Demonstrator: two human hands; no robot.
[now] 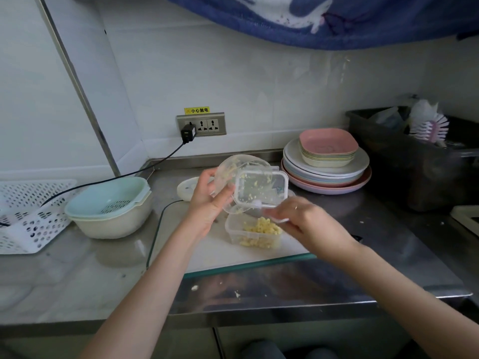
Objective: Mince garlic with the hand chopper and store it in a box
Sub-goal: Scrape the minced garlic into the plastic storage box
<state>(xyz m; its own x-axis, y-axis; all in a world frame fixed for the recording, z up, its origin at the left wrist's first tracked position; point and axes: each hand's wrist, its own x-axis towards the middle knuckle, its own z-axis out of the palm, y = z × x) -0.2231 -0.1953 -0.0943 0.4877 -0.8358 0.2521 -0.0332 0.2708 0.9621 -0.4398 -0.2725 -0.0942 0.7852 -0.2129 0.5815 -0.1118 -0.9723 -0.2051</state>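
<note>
My left hand (207, 203) grips the clear round chopper bowl (230, 169), tipped on its side above the box, with bits of garlic stuck to its wall. The clear storage box (234, 233) stands on the white cutting board (207, 252) and holds a pile of minced garlic (261, 228). My right hand (308, 224), blurred, pinches the lower edge of the clear rectangular box lid (260, 186), which stands upright against the bowl's mouth, smeared with garlic. The white round chopper lid (188, 189) lies on the counter behind my left hand.
A pale blue colander in a cream bowl (108, 206) and a white perforated basket (28, 216) sit to the left. A stack of plates (326, 161) stands at the back right, beside a dark tub (414, 156) with a brush. A black cable (108, 178) runs from the wall socket. Garlic crumbs dot the steel counter's front edge.
</note>
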